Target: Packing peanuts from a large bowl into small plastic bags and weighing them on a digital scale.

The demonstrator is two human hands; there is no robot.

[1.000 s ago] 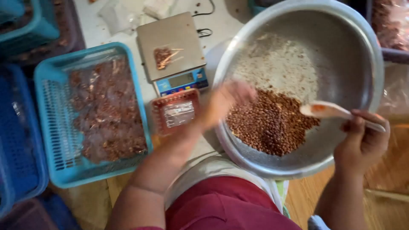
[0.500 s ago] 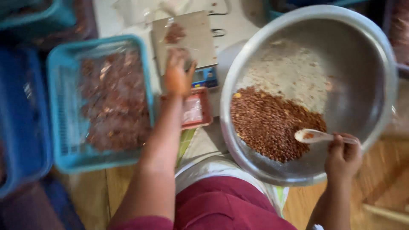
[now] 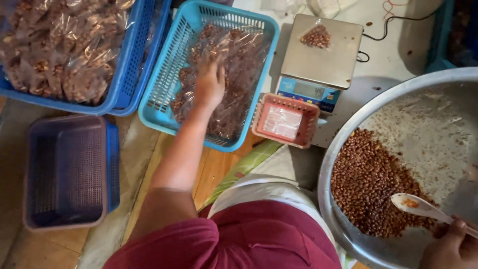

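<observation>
While the right hand (image 3: 450,246) keeps a closed grip on the handle of a white spoon (image 3: 420,206) at the lower right edge of view, the biggest thing in sight is the wide metal basin (image 3: 398,99) it reaches into, with a heap of brown peanuts (image 3: 368,184) lying in the basin's lower left part and the spoon's bowl resting at the heap's right edge. Next in size, at the upper left, a dark blue basket (image 3: 130,65) holds filled clear bags of nuts (image 3: 59,45). Just right of it stands a light blue basket (image 3: 169,79), also lined with clear packets of nuts (image 3: 234,74); the left hand (image 3: 209,84) lies inside it, palm down on the packets, fingers spread loosely, and whether it grips one cannot be told. At the lower left, on the floor, a purple basket (image 3: 64,169) sits nested in a blue one. Above the basin's left rim a digital kitchen scale (image 3: 321,55) stands on the pale counter (image 3: 393,45), with a small bag of peanuts (image 3: 317,36) on its steel plate. Touching the scale's front edge is a small pink basket (image 3: 264,117) holding flat, clear empty bags (image 3: 283,122).
</observation>
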